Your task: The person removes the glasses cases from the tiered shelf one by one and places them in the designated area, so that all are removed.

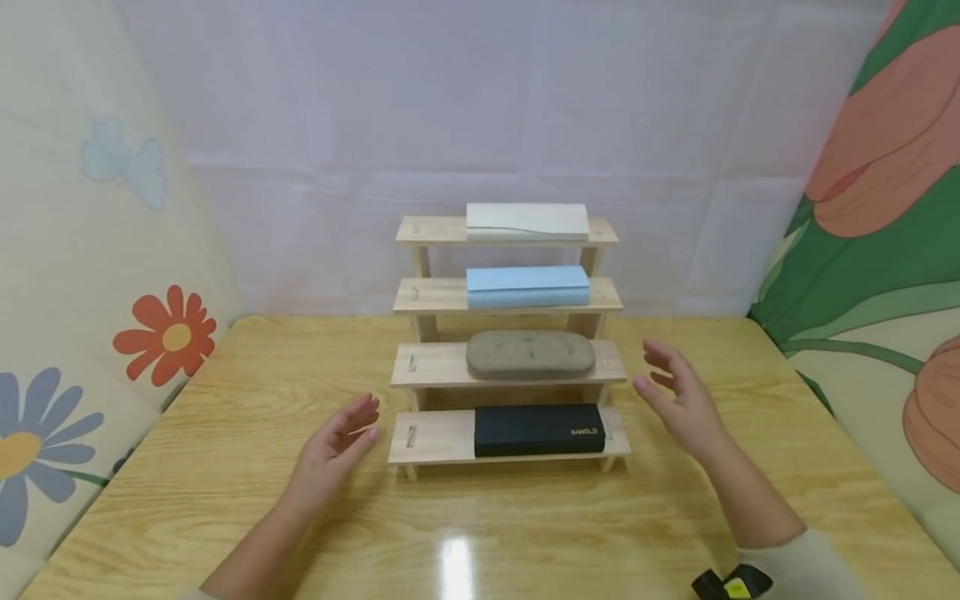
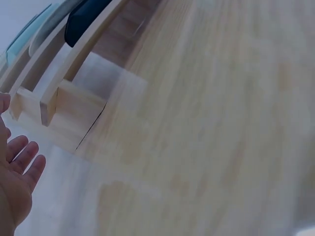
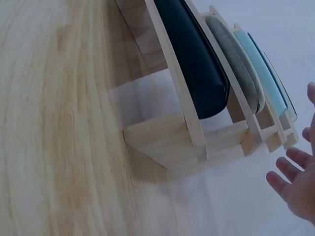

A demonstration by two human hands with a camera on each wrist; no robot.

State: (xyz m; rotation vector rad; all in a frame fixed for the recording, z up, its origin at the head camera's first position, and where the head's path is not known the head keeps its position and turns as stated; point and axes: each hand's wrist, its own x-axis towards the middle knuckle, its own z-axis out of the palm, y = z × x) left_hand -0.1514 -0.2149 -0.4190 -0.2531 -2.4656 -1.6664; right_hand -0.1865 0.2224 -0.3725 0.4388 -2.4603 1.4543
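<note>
A stepped wooden rack (image 1: 438, 451) holds one case on each tier. From top to bottom lie a white glasses case (image 1: 527, 220), a light blue glasses case (image 1: 527, 287), a grey-brown rounded glasses case (image 1: 530, 354) and a black glasses case (image 1: 538, 430) with gold lettering. My left hand (image 1: 335, 447) is held apart from the rack's left side, fingers relaxed, holding nothing. On the other side my right hand (image 1: 677, 398) hovers near the third tier's right end, fingers loosely spread and nothing in them. Both wrist views show the hands beside the rack's ends, not touching it.
The rack stands on a wood-grain table (image 1: 300, 350). A white cloth (image 1: 450, 100) hangs behind it. Flower-printed cloths border the left (image 1: 67, 250) and right (image 1: 885, 275). A black strap with a yellow mark (image 1: 735, 585) is on the right sleeve.
</note>
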